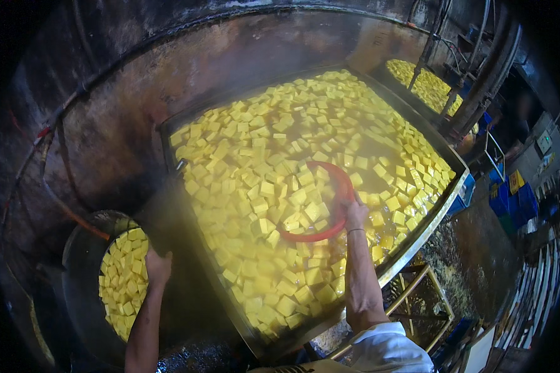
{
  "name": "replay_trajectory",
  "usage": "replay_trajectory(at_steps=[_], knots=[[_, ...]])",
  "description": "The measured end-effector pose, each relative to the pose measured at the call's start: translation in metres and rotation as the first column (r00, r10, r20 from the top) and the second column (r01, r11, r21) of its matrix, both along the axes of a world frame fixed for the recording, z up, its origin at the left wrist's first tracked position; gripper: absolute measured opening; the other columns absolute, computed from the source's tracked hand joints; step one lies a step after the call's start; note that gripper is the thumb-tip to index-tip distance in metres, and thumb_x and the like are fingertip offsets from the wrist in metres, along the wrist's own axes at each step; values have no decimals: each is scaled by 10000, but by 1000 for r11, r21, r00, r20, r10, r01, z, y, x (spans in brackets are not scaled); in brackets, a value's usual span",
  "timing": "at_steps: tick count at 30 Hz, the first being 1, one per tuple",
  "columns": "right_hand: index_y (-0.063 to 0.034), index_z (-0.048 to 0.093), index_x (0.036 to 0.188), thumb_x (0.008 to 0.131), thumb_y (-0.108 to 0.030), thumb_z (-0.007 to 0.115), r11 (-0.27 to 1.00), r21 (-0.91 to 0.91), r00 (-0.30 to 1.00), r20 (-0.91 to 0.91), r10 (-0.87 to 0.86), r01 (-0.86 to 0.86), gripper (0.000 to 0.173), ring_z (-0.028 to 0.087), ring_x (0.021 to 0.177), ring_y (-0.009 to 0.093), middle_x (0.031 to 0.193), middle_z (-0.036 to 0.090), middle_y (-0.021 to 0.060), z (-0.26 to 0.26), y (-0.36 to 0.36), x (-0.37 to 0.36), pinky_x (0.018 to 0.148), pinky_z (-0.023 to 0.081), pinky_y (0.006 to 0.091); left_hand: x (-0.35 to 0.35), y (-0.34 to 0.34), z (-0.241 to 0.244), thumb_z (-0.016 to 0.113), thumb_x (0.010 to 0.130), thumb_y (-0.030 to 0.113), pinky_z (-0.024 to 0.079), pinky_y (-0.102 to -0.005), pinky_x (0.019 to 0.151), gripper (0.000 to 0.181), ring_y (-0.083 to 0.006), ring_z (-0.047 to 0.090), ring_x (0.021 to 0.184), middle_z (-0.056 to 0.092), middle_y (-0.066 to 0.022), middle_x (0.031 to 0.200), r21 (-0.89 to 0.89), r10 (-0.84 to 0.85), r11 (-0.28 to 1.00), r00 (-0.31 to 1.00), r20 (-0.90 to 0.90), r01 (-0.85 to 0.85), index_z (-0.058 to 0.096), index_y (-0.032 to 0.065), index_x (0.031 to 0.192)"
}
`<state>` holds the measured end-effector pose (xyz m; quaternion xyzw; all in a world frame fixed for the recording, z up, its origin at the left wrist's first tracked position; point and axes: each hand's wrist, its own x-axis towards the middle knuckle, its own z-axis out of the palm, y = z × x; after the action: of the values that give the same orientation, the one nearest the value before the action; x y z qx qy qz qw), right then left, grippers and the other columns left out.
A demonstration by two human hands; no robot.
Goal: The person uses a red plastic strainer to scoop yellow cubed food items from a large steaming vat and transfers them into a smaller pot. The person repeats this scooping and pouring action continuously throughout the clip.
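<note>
A wide metal vat (417, 242) holds steaming liquid crowded with yellow cubes (266, 189), which look like tofu. My right hand (354, 215) grips the rim of a round red plastic basket (338, 179), tilted and partly sunk among the cubes. More cubes lie within its rim, and its lower part is hidden. To the left, my left hand (157, 268) is at the right edge of a round dark container (81, 261) heaped with yellow cubes (126, 275). Its fingers are partly hidden, so their grip on that edge is unclear.
Behind the vat rises a stained wall (261, 44), with a hose (70, 212) running down at left. Another round vessel of cubes (420, 84) stands far right, beyond upright pipes (483, 79). Blue crates (513, 200) and a metal frame (415, 289) are at right.
</note>
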<state>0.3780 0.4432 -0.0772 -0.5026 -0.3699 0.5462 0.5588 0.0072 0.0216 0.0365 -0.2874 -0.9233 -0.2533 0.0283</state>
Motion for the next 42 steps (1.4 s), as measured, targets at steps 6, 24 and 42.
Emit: replay_trajectory(at_steps=[6,24,42], knots=[[16,628,1215,683,59,635,999,-46,997,-73,6,-9,533,610,672,141,842,681,77,8,4,49,606,509,273,-23,-20,-30,775,700,147,326,-426,1088,836,-434,410,1280,443,-296,1368,66,-26,997,1000,-15,27,350,-71,1386],[-247,730,1069,685,-173,651,952,214,41,977,-210,-219,399,667,750,341,807,684,156,40,34,42,704,531,431,-3,13,-11,766,731,173,301,-428,1105,861,-428,362,1323,383,-296,1423,-66,73,996,993,93,-67,304,-78,1413],[-255,710,1107,689,-206,609,989,104,511,859,-34,-108,433,693,724,277,797,697,174,26,19,26,681,523,376,-7,5,-13,725,776,220,351,-432,1072,780,-436,428,1269,437,-306,1375,-36,82,996,992,93,-79,348,-77,1392]])
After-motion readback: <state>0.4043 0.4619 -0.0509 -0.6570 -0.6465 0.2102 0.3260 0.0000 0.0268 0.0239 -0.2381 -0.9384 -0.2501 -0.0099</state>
